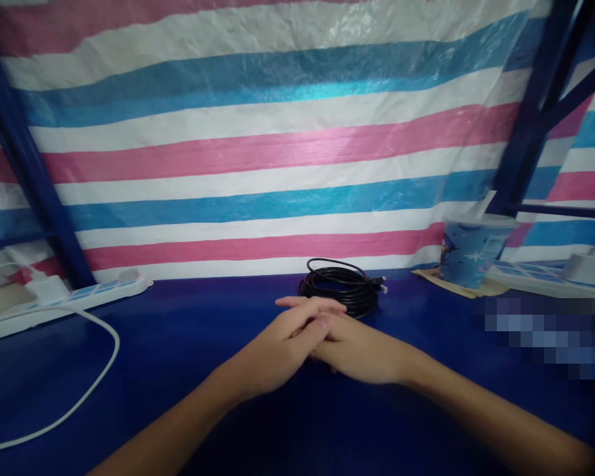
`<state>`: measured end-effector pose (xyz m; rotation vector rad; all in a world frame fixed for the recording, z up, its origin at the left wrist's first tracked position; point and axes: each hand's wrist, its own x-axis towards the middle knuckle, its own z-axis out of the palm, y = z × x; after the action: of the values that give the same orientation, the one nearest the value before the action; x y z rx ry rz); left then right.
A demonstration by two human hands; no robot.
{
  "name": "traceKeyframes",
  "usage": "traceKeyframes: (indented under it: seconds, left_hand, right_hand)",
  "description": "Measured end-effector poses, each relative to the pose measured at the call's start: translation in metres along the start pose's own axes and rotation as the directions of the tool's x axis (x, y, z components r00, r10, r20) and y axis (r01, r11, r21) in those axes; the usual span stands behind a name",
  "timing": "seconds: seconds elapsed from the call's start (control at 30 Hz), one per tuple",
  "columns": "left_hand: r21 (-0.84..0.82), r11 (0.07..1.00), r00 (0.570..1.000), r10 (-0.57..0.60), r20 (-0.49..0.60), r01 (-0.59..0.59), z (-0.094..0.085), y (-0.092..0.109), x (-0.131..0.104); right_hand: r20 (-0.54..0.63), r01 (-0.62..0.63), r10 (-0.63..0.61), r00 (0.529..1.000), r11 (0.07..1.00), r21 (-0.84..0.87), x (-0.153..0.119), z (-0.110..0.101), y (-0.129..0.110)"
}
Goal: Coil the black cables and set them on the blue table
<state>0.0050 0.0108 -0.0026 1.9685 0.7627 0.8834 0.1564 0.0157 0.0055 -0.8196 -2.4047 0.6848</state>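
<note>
My left hand (282, 344) and my right hand (369, 347) are clasped together just above the middle of the dark blue table. The left thumb and forefinger lie across the right hand. Most of the right fingers are hidden behind the left hand, though one fingertip seems to poke out at its far side. No object shows in either hand. Right behind them a coiled black cable (340, 285) lies on the table, its connector ends pointing right. The hands overlap the cable's lower edge in view, and whether they touch it I cannot tell.
A white power strip (114, 289) with a plugged-in charger (48, 288) and white cord (110, 370) is at left. At right, a blue patterned cup (476, 254) stands on brown paper (426, 281) beside another power strip (535, 279). Striped sheeting (277, 152) hangs behind.
</note>
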Motion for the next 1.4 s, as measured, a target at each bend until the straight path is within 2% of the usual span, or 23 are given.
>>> traceKeyframes:
  seconds: [0.03,0.1,0.17,0.2,0.3,0.4,0.53,0.6,0.67,0.73,0.77,0.83,0.9,0.93,0.97,1.03,1.1,1.17,1.2,1.27,1.33,1.37,1.4]
  left_hand:
    - [0.022,1.0,0.999,0.016,-0.035,-0.015,0.0,-0.002,0.001]
    - [0.055,0.998,0.989,0.004,-0.149,0.004,-0.001,-0.007,0.004]
    - [0.051,0.997,0.964,-0.042,-0.261,0.057,-0.004,-0.011,0.007]
    - [0.042,0.996,0.952,-0.064,-0.298,0.08,-0.005,-0.013,0.008]
    - [0.042,0.994,0.937,-0.085,-0.338,0.105,-0.009,-0.015,0.01]
    - [0.059,0.991,0.94,-0.097,-0.327,0.123,-0.01,-0.014,0.01]
    - [0.077,0.987,0.942,-0.107,-0.318,0.138,-0.011,-0.016,0.009]
    - [0.079,0.986,0.935,-0.113,-0.336,0.148,-0.012,-0.018,0.01]
    - [0.055,0.984,0.927,-0.14,-0.347,0.169,-0.014,-0.018,0.012]
    - [0.002,0.983,0.917,-0.172,-0.359,0.185,-0.017,-0.017,0.014]
    - [-0.039,0.982,0.91,-0.184,-0.371,0.183,-0.019,-0.016,0.015]
    - [-0.126,0.98,0.897,-0.191,-0.4,0.152,-0.023,-0.012,0.017]
    - [-0.158,0.981,0.894,-0.172,-0.413,0.115,-0.028,-0.008,0.017]
    - [-0.138,0.985,0.899,-0.153,-0.41,0.105,-0.031,-0.007,0.017]
    - [-0.095,0.99,0.904,-0.132,-0.406,0.102,-0.033,-0.005,0.016]
    - [0.012,0.994,0.899,-0.09,-0.428,0.105,-0.036,-0.002,0.014]
    - [0.065,0.993,0.869,-0.055,-0.492,0.099,-0.039,-0.001,0.012]
    - [0.027,0.997,0.826,-0.04,-0.563,0.067,-0.041,-0.001,0.012]
    - [-0.02,0.999,0.805,-0.047,-0.592,0.043,-0.042,-0.001,0.012]
    - [-0.135,0.991,0.76,-0.088,-0.643,0.001,-0.047,-0.003,0.013]
    - [-0.243,0.97,0.716,-0.147,-0.683,-0.032,-0.052,-0.006,0.015]
    - [-0.294,0.955,0.699,-0.178,-0.693,-0.048,-0.054,-0.008,0.015]
    - [-0.344,0.937,0.69,-0.21,-0.692,-0.061,-0.055,-0.01,0.015]
  right_hand:
    - [-0.024,-0.004,0.003,1.0,0.999,-0.053,0.0,-0.008,0.004]
    - [-0.129,-0.091,0.064,0.99,0.973,-0.211,-0.001,-0.027,0.018]
    - [-0.334,-0.261,0.113,0.936,0.857,-0.444,-0.005,-0.048,0.037]
    - [-0.353,-0.315,0.12,0.928,0.758,-0.571,-0.007,-0.057,0.048]
    - [-0.267,-0.328,0.201,0.943,0.703,-0.631,-0.014,-0.074,0.073]
    - [-0.178,-0.296,0.237,0.955,0.72,-0.628,-0.015,-0.075,0.078]
    - [-0.166,-0.271,0.214,0.963,0.738,-0.618,-0.009,-0.068,0.061]
    - [-0.292,-0.317,0.174,0.941,0.759,-0.569,-0.006,-0.065,0.049]
    - [-0.463,-0.371,0.154,0.873,0.826,-0.425,-0.003,-0.061,0.037]
    - [-0.561,-0.347,0.158,0.812,0.904,-0.249,-0.001,-0.052,0.024]
    - [-0.557,-0.3,0.148,0.817,0.934,-0.193,-0.001,-0.045,0.018]
    - [-0.457,-0.17,0.073,0.886,0.97,-0.175,-0.001,-0.027,0.006]
    - [-0.239,-0.056,-0.009,0.971,0.963,-0.264,-0.001,-0.006,-0.004]
    - [-0.108,-0.019,-0.019,0.994,0.94,-0.34,-0.002,0.003,-0.008]
    - [-0.017,-0.013,0.007,1.0,0.921,-0.389,-0.002,0.012,-0.01]
    - [0.06,-0.064,0.095,0.994,0.92,-0.387,-0.003,0.024,-0.009]
    - [0.058,-0.192,0.208,0.977,0.96,-0.205,-0.004,0.027,-0.005]
    - [0.136,-0.312,0.292,0.947,0.935,0.166,-0.003,0.024,0.0]
    - [0.188,-0.338,0.287,0.939,0.863,0.374,-0.003,0.022,0.002]
    - [0.231,-0.286,0.17,0.958,0.63,0.722,-0.003,0.018,0.001]
    - [0.155,-0.153,0.03,0.988,0.423,0.893,-0.004,0.017,-0.004]
    - [0.108,-0.094,-0.017,0.994,0.365,0.926,-0.004,0.018,-0.007]
    - [0.072,-0.054,-0.041,0.997,0.347,0.936,-0.005,0.018,-0.011]
